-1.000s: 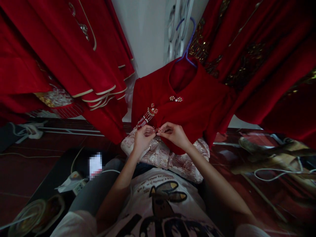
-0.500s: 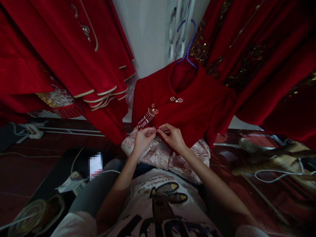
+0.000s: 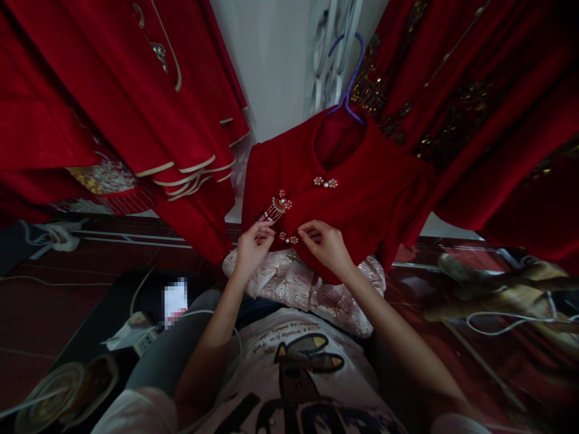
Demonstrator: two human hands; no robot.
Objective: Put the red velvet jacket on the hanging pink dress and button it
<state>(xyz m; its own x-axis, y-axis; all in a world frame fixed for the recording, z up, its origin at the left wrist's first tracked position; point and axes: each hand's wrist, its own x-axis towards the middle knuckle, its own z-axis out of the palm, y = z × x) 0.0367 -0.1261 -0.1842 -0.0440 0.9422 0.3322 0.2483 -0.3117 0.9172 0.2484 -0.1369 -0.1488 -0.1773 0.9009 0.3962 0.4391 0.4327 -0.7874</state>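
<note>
A red jacket (image 3: pixel 353 211) on a purple hanger (image 3: pixel 347 99) lies over my lap, its front facing up. A lower beaded clasp (image 3: pixel 288 239) shows between my two hands, clear of both. My left hand (image 3: pixel 254 246) is just left of it, fingers half curled with the thumb apart, beside the strands of a tasselled brooch (image 3: pixel 279 206). My right hand (image 3: pixel 326 242) rests over the cloth on the other side, fingers bent and the thumb a little away from them. I see nothing held in either hand. Another beaded clasp (image 3: pixel 325 182) sits below the neckline.
Pale brocade cloth (image 3: pixel 298 280) lies under the jacket hem. Red garments (image 3: pixel 181 108) hang at left, and more with gold trim (image 3: pixel 474 114) at right. A power strip (image 3: pixel 145 343) and a lidded bowl (image 3: pixel 54 395) are at lower left. A white cable (image 3: pixel 502 322) lies at right.
My hands were together at the lower clasp, fingertips meeting over it. Now they have parted, left hand leftward and right hand rightward, and the clasp is uncovered.
</note>
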